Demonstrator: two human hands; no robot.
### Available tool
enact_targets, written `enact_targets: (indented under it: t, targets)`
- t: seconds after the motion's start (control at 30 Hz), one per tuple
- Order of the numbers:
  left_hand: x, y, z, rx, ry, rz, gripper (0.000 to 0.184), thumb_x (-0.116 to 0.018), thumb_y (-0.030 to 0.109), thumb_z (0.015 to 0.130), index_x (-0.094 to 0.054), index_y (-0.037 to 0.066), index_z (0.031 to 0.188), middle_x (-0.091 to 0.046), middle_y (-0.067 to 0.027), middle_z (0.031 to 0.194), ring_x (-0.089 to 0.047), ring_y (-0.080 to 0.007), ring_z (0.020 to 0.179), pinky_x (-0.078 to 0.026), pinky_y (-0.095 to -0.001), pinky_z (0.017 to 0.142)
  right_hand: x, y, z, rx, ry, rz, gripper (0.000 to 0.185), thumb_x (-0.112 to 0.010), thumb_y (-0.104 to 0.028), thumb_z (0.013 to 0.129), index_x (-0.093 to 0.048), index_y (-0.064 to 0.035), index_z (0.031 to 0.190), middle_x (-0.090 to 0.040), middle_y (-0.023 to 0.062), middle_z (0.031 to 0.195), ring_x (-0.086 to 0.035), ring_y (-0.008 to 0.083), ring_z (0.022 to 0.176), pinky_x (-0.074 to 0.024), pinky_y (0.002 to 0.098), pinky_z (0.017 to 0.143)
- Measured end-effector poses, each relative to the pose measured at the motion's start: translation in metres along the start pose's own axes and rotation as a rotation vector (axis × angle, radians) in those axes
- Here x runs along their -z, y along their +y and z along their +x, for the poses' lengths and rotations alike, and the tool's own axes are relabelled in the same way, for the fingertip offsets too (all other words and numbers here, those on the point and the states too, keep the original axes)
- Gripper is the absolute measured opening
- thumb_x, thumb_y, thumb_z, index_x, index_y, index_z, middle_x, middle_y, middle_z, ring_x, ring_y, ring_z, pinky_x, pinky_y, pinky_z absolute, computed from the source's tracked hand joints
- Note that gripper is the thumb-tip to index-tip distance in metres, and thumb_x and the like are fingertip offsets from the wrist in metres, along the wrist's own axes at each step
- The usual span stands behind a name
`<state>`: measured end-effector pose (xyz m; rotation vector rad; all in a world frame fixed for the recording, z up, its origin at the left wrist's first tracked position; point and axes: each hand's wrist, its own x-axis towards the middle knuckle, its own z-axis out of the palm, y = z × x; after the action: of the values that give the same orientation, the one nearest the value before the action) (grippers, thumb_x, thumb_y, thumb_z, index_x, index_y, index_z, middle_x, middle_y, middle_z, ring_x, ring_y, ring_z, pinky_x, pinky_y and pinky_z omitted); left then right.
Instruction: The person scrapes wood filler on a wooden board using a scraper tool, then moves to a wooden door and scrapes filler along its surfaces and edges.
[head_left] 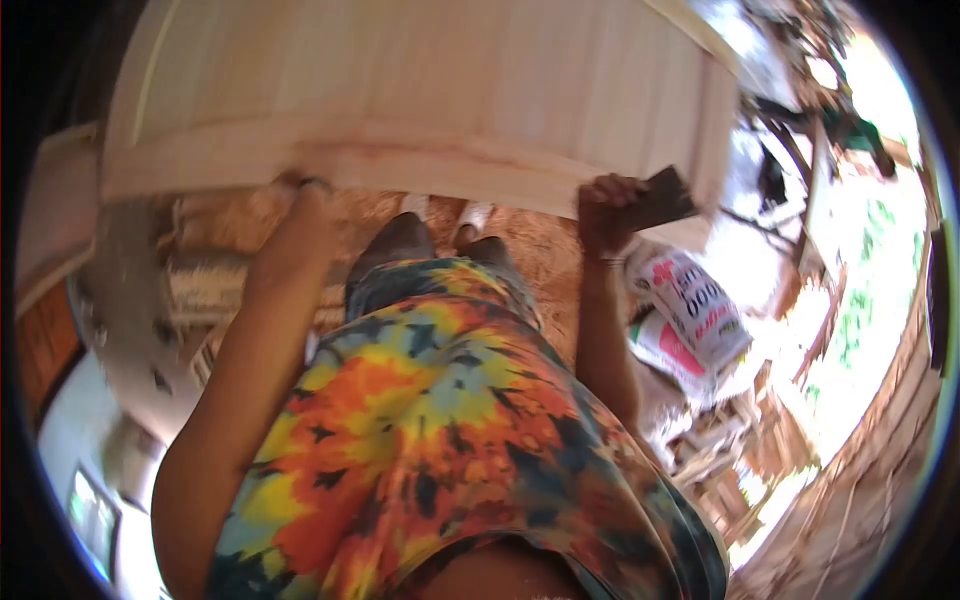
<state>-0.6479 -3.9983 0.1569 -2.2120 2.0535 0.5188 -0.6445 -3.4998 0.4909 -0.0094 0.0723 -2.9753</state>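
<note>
A large pale wooden panel (420,80) made of joined boards lies in front of me. My left hand (308,188) is at the panel's near edge on the left; its fingers are smeared by motion, so their grip does not show. At the near right part of the panel, my right hand (607,210) is closed around a dark, flat rectangular block (661,199). The block sticks out to the right of my fingers, close to the panel's edge. What its underside touches is hidden.
Printed sacks (700,315) lie at the right, with wood offcuts (715,440) below them. Reddish-brown shavings or dust cover the floor (545,265) around my feet. Stacked wood pieces (210,290) lie at the left. Beyond the sacks is a bright opening with greenery (870,270).
</note>
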Motion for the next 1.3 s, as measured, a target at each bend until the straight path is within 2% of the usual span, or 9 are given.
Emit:
enact_targets:
  t: [0.13,0.37,0.53,0.57,0.87,1.0,1.2,1.23,1.3]
  targets:
    - [0.032,0.006,-0.014,-0.069,-0.192,-0.198,0.048,-0.039,0.044,0.104,-0.057,0.004,0.124,-0.066,-0.0171,0.122,-0.071,-0.0285,0.094,-0.057,-0.0465,0.08,-0.03,0.004,-0.039,0.057,-0.091,0.157,0.007,-0.061,-0.022,0.09,-0.063,-0.0169,0.086,-0.054,-0.0041,0.085,-0.052,0.015,0.088,-0.0381,0.0378,0.09]
    - [0.061,-0.012,-0.017,-0.068,-0.272,-0.288,0.051,-0.039,0.047,0.103,-0.058,0.005,0.123,-0.067,-0.0169,0.119,-0.071,-0.0285,0.093,-0.057,-0.0472,0.08,-0.044,-0.026,-0.072,0.173,-0.11,0.176,0.014,-0.062,-0.029,0.092,-0.063,-0.0152,0.089,-0.057,0.0008,0.098,-0.055,0.0208,0.097,-0.0402,0.0436,0.095]
    - [0.067,-0.007,-0.032,-0.125,-0.204,-0.144,0.052,-0.04,0.049,0.102,-0.059,0.005,0.122,-0.068,-0.0167,0.117,-0.07,-0.0285,0.093,-0.057,-0.0476,0.08,0.023,-0.08,-0.12,-0.085,0.307,-0.304,0.031,-0.054,-0.029,0.1,-0.063,-0.006,0.119,-0.07,0.0096,0.104,-0.064,0.0269,0.098,-0.0518,0.0456,0.087]
    - [0.069,0.003,-0.032,-0.113,-0.192,-0.138,0.053,-0.04,0.05,0.102,-0.06,0.005,0.121,-0.068,-0.0167,0.117,-0.07,-0.0285,0.092,-0.057,-0.0477,0.08,0.006,-0.071,-0.125,-0.012,0.6,-0.491,0.027,-0.049,-0.028,0.104,-0.063,-0.0108,0.12,-0.068,0.0095,0.108,-0.065,0.0255,0.095,-0.0555,0.0435,0.083]
    - [0.068,0.024,-0.061,0.01,-0.217,-0.175,0.056,-0.04,0.054,0.101,-0.062,0.006,0.12,-0.069,-0.0164,0.113,-0.07,-0.0285,0.092,-0.056,-0.0485,0.081,0.019,-0.068,-0.136,-0.114,0.786,-0.615,0.025,-0.06,-0.024,0.099,-0.068,-0.0126,0.119,-0.072,0.0048,0.114,-0.067,0.0231,0.104,-0.0548,0.0443,0.084]
    - [0.064,0.025,-0.059,-0.002,-0.221,-0.156,0.057,-0.041,0.055,0.1,-0.063,0.006,0.119,-0.07,-0.0163,0.111,-0.07,-0.0285,0.091,-0.056,-0.0489,0.081,0.007,-0.053,-0.11,-0.072,0.693,-0.593,0.025,-0.063,-0.025,0.097,-0.068,-0.0136,0.119,-0.072,0.0044,0.114,-0.066,0.0232,0.106,-0.0523,0.044,0.089]
    - [0.065,0.024,-0.055,-0.057,-0.261,-0.149,0.059,-0.041,0.058,0.099,-0.064,0.007,0.118,-0.071,-0.0161,0.109,-0.07,-0.0285,0.091,-0.056,-0.0495,0.081,-0.043,-0.059,-0.099,-0.027,0.399,-0.619,0.035,-0.055,-0.029,0.101,-0.06,-0.0014,0.121,-0.062,0.0141,0.11,-0.056,0.0273,0.103,-0.0455,0.0439,0.094]
    - [0.064,0.026,-0.056,-0.08,-0.256,-0.144,0.059,-0.041,0.058,0.099,-0.064,0.007,0.118,-0.071,-0.0161,0.109,-0.07,-0.0285,0.091,-0.056,-0.0495,0.081,-0.041,-0.083,-0.117,-0.058,0.413,-0.617,0.041,-0.059,-0.027,0.097,-0.06,-0.004,0.13,-0.064,0.0179,0.13,-0.062,0.0292,0.118,-0.0453,0.0495,0.105]
    - [0.063,0.024,-0.049,-0.146,-0.264,-0.109,0.06,-0.041,0.059,0.099,-0.065,0.007,0.117,-0.071,-0.016,0.108,-0.07,-0.0285,0.09,-0.056,-0.0497,0.082,-0.073,-0.099,-0.133,0.06,0.554,-0.837,0.043,-0.06,-0.028,0.096,-0.059,-0.0027,0.131,-0.062,0.0173,0.132,-0.06,0.0294,0.121,-0.0442,0.0495,0.107]
